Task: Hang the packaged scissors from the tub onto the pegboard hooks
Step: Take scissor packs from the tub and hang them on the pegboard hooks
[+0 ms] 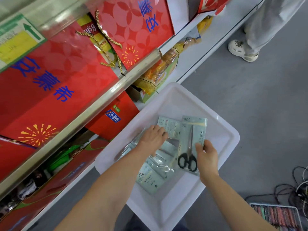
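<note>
A white plastic tub (223,129) stands on the grey floor below me, with several pale green scissors packages in it. My right hand (207,155) pinches the right edge of one package (195,130) that shows black-handled scissors. My left hand (152,139) reaches into the tub and lies on another package (168,125), fingers curled over its edge; whether it grips it is unclear. More packages (152,179) lie underneath near the tub's middle. No pegboard or hooks are in view.
Shelves with red gift bags (55,90) and snack packs (160,72) run along the left. A person's leg and white shoe (241,50) stand at the upper right. Cables (298,185) and a wire basket (276,215) lie at the lower right.
</note>
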The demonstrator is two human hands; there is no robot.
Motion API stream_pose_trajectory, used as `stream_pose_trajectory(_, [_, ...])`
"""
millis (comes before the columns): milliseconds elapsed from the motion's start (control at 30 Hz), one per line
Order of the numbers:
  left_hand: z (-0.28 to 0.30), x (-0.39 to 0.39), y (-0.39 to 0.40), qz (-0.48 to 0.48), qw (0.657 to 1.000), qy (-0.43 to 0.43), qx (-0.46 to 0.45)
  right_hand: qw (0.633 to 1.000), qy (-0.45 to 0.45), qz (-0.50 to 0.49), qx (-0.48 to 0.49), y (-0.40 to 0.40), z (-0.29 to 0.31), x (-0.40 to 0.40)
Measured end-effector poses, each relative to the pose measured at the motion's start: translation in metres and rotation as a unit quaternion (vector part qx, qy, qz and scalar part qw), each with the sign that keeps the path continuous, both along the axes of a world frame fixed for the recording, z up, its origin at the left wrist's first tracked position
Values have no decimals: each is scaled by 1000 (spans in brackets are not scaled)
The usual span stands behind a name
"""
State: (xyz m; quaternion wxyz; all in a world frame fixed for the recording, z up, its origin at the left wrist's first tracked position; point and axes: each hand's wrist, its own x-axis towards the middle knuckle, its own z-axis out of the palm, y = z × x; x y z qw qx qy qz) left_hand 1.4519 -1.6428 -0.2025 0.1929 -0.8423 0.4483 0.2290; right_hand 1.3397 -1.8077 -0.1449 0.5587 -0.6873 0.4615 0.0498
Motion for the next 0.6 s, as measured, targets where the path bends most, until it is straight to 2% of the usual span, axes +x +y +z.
stream_pose_trajectory(67, [3, 6, 3, 1, 999, 20, -32, 1000, -17, 6, -6, 0, 4, -1])
stream_pose_trajectory(133, [11, 11, 12, 62, 993, 70, -71, 999, -39, 4, -5, 2, 12, 0])
stream_pose_trajectory(200, [27, 13, 24, 167, 972, 100, -130, 998, -61, -10, -3, 6, 24, 5])
stream_pose_trajectory(233, [35, 13, 31, 241, 948, 111, -177, 997, -73, -17, -6, 8, 32, 9])
stream_pose_trajectory(267, [46, 11, 37, 320, 910, 118, -237, 996, -87, -24, -6, 10, 43, 15])
stream_pose_trajectory(300, [57, 8, 44, 394, 856, 121, -313, 994, -101, -28, -1, 13, 54, 21])
stream_pose_trajectory(367, [87, -2, 56, 497, 709, 126, -484, 990, -136, -24, 18, 22, 78, 36])
stream_pose_trajectory(434, [124, -11, 66, 544, 578, 115, -597, 983, -181, -11, 42, 36, 108, 53])
stream_pose_trajectory(467, [145, -13, 70, 552, 533, 103, -634, 977, -206, -2, 52, 44, 125, 61])
stream_pose_trajectory(534, [187, -15, 78, 550, 466, 68, -690, 965, -253, 23, 65, 64, 158, 77])
stream_pose_trajectory(600, [230, -12, 89, 542, 433, 6, -721, 953, -289, 52, 78, 86, 191, 92])
